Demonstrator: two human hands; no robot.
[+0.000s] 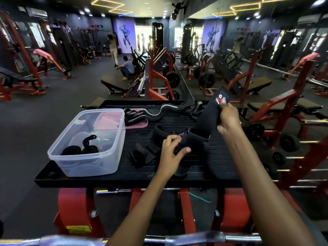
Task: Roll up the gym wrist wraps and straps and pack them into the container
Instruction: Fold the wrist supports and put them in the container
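The right hand [228,116] grips the upper end of a long black wrist wrap [205,119], lifted at 2 o'clock above the tabletop [177,176]. The left hand [171,150] pinches the wrap's lower end with curled fingers [184,150]. At 9 o'clock stands a clear container [74,164] holding 2 rolled black straps [79,150]. Loose straps [142,155] crowd the middle; striped straps [159,110] and a pink lid [136,125] lie at 12.

A gym: weight benches [116,84], barbells [142,83] and red racks [156,71].
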